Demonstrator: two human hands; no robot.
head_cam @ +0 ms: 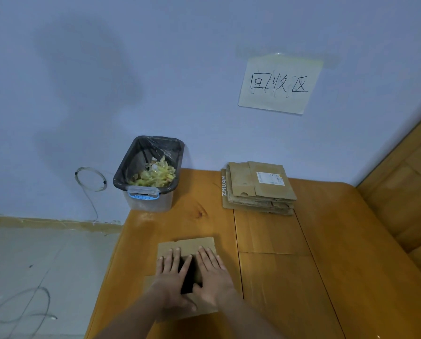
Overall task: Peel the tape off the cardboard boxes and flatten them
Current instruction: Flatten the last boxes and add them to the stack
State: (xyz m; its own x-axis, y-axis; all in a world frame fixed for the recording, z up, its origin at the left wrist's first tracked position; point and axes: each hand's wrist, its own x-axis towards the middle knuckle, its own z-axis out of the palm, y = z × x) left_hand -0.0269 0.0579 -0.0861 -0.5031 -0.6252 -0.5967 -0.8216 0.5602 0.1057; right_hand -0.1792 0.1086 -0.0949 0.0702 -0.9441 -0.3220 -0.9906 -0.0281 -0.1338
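Note:
A brown cardboard box (194, 244) lies flat on the wooden table (290, 277) near its front edge. My left hand (171, 272) and my right hand (214, 274) press down on it side by side, palms down, fingers straight and spread. My hands and forearms cover most of the box. Further back on the table sits a stack of flattened cardboard boxes (258, 189), the top one bearing a white shipping label.
A clear plastic bin (148, 172) lined with a dark bag holds crumpled yellowish tape at the table's back left corner. A paper sign (279, 84) hangs on the wall. Wooden furniture (405, 182) rises at the right; a grey floor with loose wire lies left.

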